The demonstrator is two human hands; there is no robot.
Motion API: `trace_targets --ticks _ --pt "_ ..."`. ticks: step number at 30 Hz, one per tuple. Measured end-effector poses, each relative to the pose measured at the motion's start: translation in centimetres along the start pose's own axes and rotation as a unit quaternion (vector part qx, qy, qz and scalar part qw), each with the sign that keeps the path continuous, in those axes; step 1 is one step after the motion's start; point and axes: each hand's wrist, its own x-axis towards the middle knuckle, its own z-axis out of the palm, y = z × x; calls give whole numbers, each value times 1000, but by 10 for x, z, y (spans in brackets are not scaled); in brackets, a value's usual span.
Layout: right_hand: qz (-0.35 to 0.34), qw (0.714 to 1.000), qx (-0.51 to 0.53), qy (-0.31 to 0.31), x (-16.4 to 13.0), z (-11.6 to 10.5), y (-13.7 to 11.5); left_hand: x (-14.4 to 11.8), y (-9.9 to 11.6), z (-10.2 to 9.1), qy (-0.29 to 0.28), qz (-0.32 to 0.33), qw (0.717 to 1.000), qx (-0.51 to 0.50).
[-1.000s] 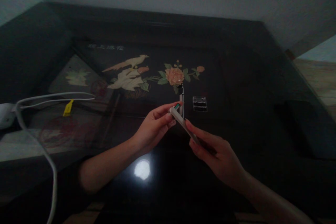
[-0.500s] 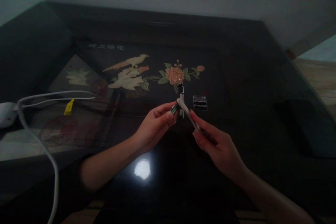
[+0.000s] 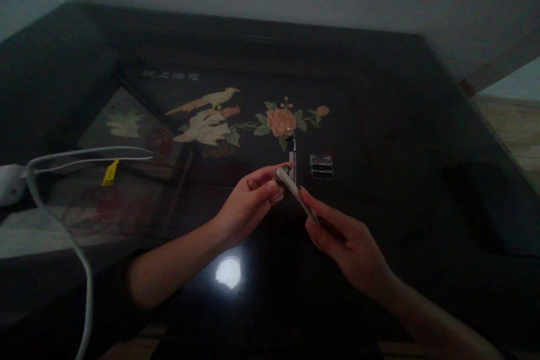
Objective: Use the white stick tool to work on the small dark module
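My left hand [image 3: 253, 199] pinches a small dark and green piece [image 3: 286, 169] between thumb and fingers; its kind is hard to make out in the dim light. In my right hand [image 3: 348, 239] is a slim pale handle-like tool [image 3: 297, 191], gripped by its lower end. The tool's rounded upper end meets the small piece at my left fingertips. Just behind them, a narrow white and black object [image 3: 292, 154] lies on the dark table. A small clear plastic case [image 3: 321, 166] with dark slots lies to the right of it.
The glossy dark table [image 3: 379, 124] bears a bird and flower picture and reflects a bright light. At the left are a white cable [image 3: 80, 247], a yellow tag [image 3: 110, 172] and a white plug-like block [image 3: 10, 183]. A dark block-like object [image 3: 506, 208] is at the right.
The pale tool's rounded end has shifted down and left, over my left fingertips. The green piece now shows above and behind it. My right hand has moved slightly left.
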Motion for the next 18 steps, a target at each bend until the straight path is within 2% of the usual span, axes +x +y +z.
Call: trace_targets --ticks 10,18 --pt "5 997 -35 64 6 -3 3 1 1 3 9 -4 1000 -1" --pt "-11 998 -40 45 5 -3 0 -1 1 1 -4 -2 1000 6"
